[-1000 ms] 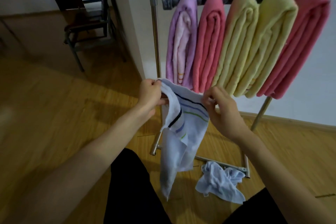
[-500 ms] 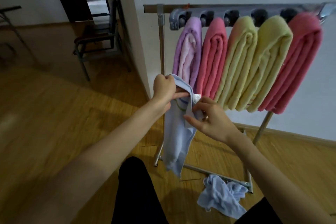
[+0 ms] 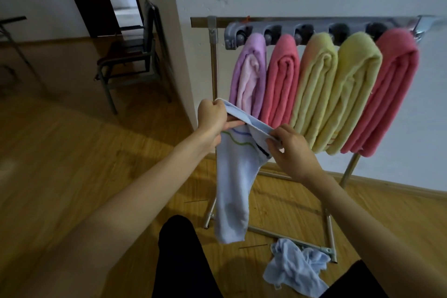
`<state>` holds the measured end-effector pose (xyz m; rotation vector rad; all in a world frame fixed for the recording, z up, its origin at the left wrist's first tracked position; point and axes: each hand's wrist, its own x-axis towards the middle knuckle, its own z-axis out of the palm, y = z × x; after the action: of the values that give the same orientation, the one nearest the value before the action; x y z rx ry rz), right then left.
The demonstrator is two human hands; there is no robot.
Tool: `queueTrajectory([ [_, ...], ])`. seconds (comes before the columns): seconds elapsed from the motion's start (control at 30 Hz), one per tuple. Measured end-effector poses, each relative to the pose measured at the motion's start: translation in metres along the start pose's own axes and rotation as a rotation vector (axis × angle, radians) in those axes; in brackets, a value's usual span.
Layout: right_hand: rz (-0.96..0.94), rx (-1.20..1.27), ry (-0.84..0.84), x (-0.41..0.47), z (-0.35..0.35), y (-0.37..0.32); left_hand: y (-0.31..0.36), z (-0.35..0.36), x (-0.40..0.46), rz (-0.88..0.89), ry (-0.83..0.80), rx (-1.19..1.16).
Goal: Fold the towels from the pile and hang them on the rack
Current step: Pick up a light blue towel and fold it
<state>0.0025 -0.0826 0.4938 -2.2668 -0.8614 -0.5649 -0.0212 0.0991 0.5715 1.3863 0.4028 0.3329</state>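
Observation:
A pale blue towel with wavy coloured stripes (image 3: 233, 189) hangs in the air in front of the rack. My left hand (image 3: 211, 120) grips its upper left edge and my right hand (image 3: 290, 150) pinches the upper right edge, so the top is stretched between them. The metal rack (image 3: 266, 22) stands against the wall with several folded towels on its bar: a purple one (image 3: 248, 72), a pink one (image 3: 281, 80), two yellow ones (image 3: 338, 89) and another pink one (image 3: 391, 89). One crumpled pale blue towel (image 3: 295, 271) lies on the floor by the rack's foot.
A dark chair (image 3: 130, 60) stands to the left near a doorway. The white wall corner (image 3: 183, 55) juts out just left of the rack. The floor is wood. My dark trouser legs (image 3: 179, 261) fill the lower middle of the view.
My hands came together at the towel's top, then drew apart again, and the towel now hangs narrower. The view has tilted up, showing more of the rack.

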Motion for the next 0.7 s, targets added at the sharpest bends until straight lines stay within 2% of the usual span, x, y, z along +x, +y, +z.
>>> queueTrajectory([
  [0.13, 0.005, -0.004, 0.054, 0.008, -0.008, 0.009, 0.005, -0.009, 0.003, 0.028, -0.016, 0.188],
  [0.2, 0.011, 0.006, 0.069, 0.012, -0.013, 0.011, 0.007, -0.017, 0.008, 0.097, -0.017, 0.425],
  [0.27, 0.006, 0.000, 0.065, 0.015, -0.018, 0.013, 0.008, -0.027, 0.012, 0.238, -0.018, 0.750],
  [0.33, -0.008, -0.011, 0.051, 0.017, -0.021, 0.013, 0.010, -0.035, 0.015, 0.331, -0.035, 0.951],
  [0.47, -0.017, -0.011, 0.045, 0.024, -0.027, 0.012, 0.017, -0.042, 0.017, 0.398, -0.035, 1.107],
  [0.7, -0.064, -0.005, 0.066, 0.044, -0.044, 0.004, 0.038, -0.038, 0.014, 0.547, 0.099, 1.289],
])
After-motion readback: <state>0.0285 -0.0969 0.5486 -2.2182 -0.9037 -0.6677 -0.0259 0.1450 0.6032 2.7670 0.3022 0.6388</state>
